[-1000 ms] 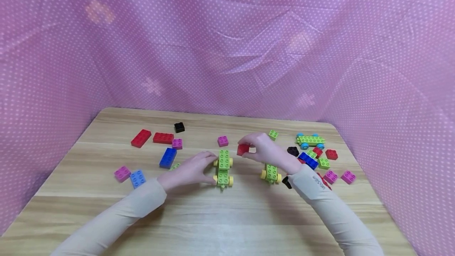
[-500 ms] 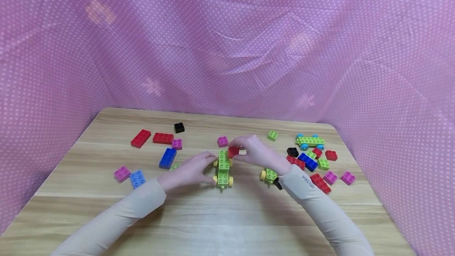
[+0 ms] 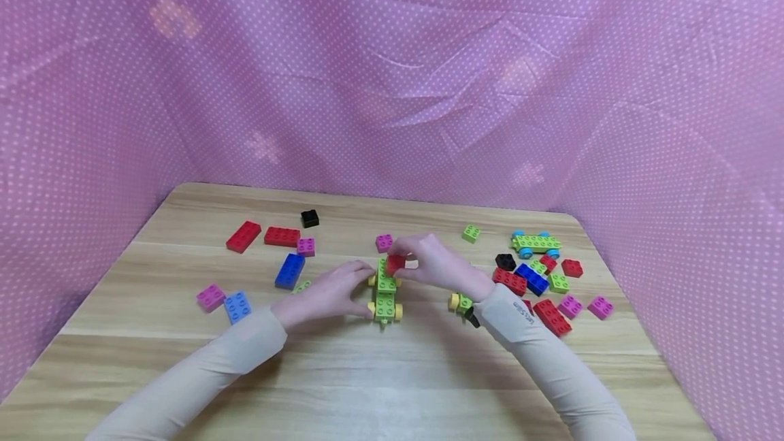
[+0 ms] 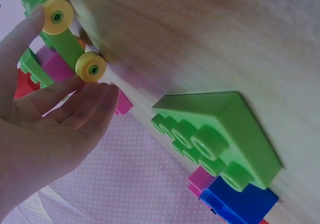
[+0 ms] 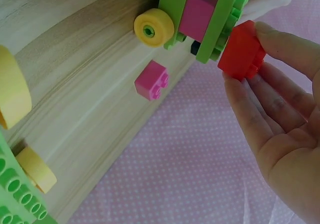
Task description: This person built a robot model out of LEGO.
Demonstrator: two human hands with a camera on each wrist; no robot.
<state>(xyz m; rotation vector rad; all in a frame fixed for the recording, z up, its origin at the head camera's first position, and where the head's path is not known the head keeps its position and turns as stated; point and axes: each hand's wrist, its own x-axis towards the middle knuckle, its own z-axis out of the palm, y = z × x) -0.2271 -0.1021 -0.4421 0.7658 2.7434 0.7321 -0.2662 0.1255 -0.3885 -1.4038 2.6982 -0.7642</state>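
Note:
A green toy car [image 3: 385, 308] with yellow wheels stands mid-table, a magenta brick [image 5: 199, 14] and a green brick [image 5: 220, 26] stacked on its base. My left hand [image 3: 333, 291] holds the car from the left, thumb at the near wheel and fingers at the far one. Between thumb and fingers my right hand [image 3: 431, 263] pinches a red brick [image 5: 242, 51], studs facing away from the car. That brick sits right at the top of the green brick, near its far end; whether it is pressed on I cannot tell.
Right of the car is a second green car base [image 3: 463, 302] with yellow wheels, partly hidden by the right arm. Loose bricks lie both sides, including a dark blue brick [image 3: 290, 271] and a red brick [image 3: 552, 318]. Far right stands a blue-wheeled car base [image 3: 535, 243].
My right hand has moved left with the red brick, from beside the car to over its top. The left hand has kept its place on the car.

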